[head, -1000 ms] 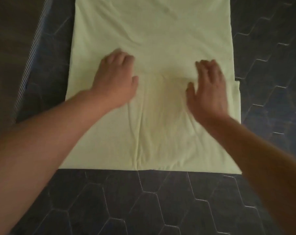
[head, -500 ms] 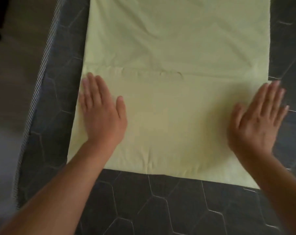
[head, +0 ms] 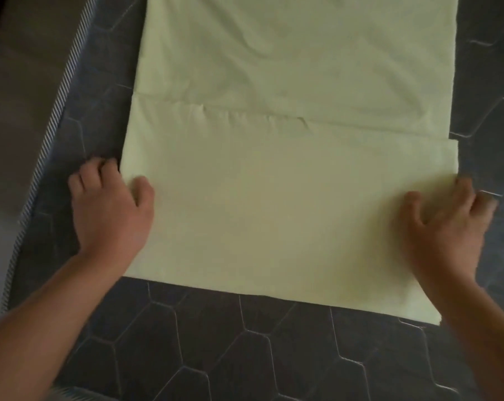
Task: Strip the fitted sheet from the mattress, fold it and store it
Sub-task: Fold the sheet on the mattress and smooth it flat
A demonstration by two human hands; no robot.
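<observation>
Sheet point(head: 288, 175), pale yellow-green, lies flat on our dark mattress point(head: 245, 351) w/ hexagon quilting, already folded into a long strip running away from us; a cross fold line sits approx. halfway up the view, and the near layer ends in a straight edge close to us. Our left hand point(head: 112, 209) is at the sheet's left edge: thumb on top of the fabric, fingers point(head: 100, 169) curled down at the edge on the mattress side, so the grip looks narrow, pinching the edge, though we can't tell if fabric is truly caught under the fingers. Our right hand point(head: 447, 227) mirrors it at the right edge, thumb on the sheet, fingers bent over the border; same doubt there, and it's blurred. Mattress piping point(head: 54, 117), striped, runs along the left, w/ floor point(head: 19, 82) beyond. No containers in view.
</observation>
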